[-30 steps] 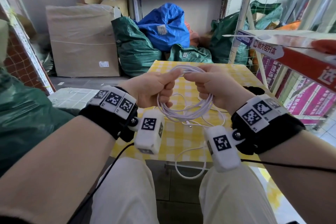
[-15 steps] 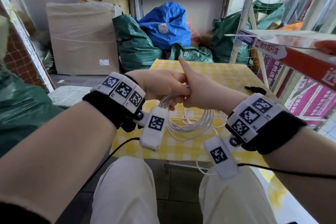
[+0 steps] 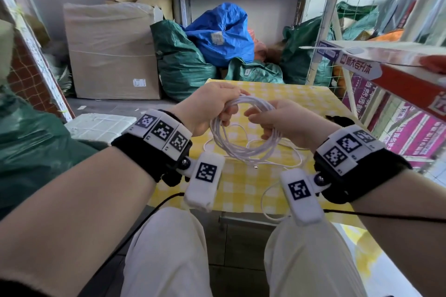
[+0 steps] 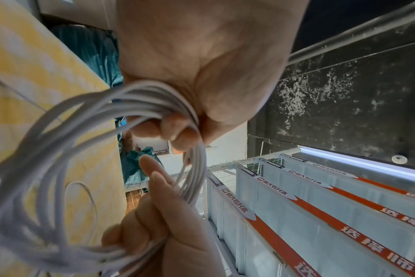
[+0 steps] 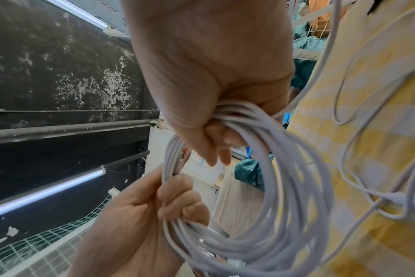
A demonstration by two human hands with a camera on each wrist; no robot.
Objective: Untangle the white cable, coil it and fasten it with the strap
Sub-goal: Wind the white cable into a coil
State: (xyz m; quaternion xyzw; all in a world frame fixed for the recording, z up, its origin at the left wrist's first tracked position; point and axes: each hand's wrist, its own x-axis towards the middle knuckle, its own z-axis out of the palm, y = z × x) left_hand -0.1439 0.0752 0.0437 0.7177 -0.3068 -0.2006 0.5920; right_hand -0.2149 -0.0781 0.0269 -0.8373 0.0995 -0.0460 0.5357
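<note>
Coiling underway: left hand [image 3: 212,106] and right hand [image 3: 284,120] both clench the thin white cable [image 3: 243,149] bundle. Loose tail on yellow checked tablecloth [image 3: 246,183] needs winding next, I judge.

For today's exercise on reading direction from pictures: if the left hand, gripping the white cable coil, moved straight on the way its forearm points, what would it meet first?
Probably the right hand, which grips the opposite side of the same white cable coil. The left hand points forward and inward toward it; depth is hard to judge.
</note>
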